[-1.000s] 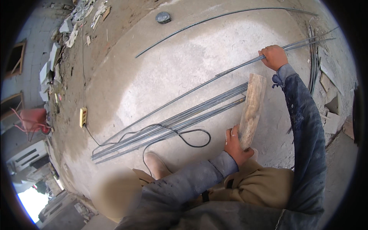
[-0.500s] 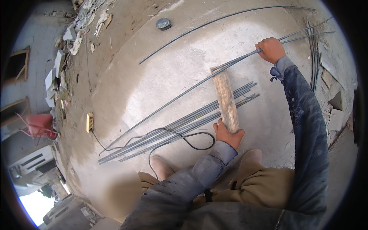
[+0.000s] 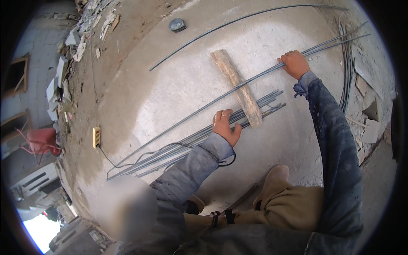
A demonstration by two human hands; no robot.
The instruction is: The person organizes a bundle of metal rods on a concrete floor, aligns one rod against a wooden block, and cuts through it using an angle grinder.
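Observation:
My right hand (image 3: 294,64) is closed round two long thin steel rebars (image 3: 263,75), which slant from the upper right down to the lower left. These rebars cross over a rough wooden log (image 3: 230,70). The near end of the log lies across a bundle of shorter rebars (image 3: 187,142) on the concrete. Over that bundle, left of the log, my left hand (image 3: 226,126) is open, thumb and fingers apart. Whether it touches the rods I cannot tell.
A curved rebar (image 3: 238,26) lies at the far side, with a dark round object (image 3: 177,25) near it. A black cable runs from a yellow power strip (image 3: 97,137) across the bundle. More rods (image 3: 347,72) and rubble lie right; a red wheelbarrow (image 3: 41,141) stands left.
My left hand has let go of the log and moved left over the bundle. The log now lies farther away and more slanted. My right hand keeps its hold on the rebars.

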